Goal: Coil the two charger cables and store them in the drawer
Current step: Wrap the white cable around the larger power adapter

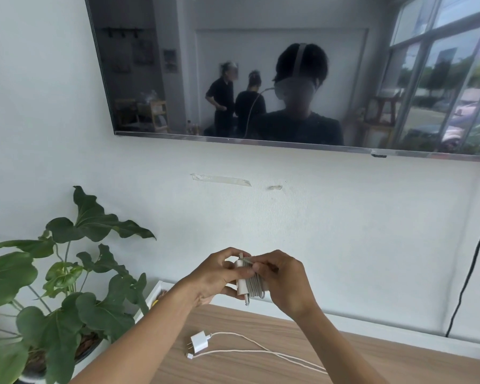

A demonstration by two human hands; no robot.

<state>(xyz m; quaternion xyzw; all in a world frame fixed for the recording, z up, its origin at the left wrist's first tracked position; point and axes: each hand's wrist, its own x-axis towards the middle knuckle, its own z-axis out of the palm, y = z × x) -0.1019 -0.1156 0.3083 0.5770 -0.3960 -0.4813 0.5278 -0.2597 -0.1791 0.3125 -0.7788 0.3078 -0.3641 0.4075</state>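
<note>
I hold a white charger brick (241,278) up in front of the wall, with its grey cable wound in a tight coil (256,286) around it. My left hand (216,275) grips the brick from the left. My right hand (283,281) pinches the cable at the top of the coil. Below, on the wooden tabletop (261,367), lies a second charger: a small white plug (199,341) with a loose white cable (261,349) running off to the right, its free connector beside the plug. No drawer is in view.
A leafy potted plant (67,286) stands at the left beside the table. A wall-mounted dark TV (261,65) hangs above. A black cable (471,273) runs down the wall at the right. A white tray edge (154,295) shows behind my left forearm.
</note>
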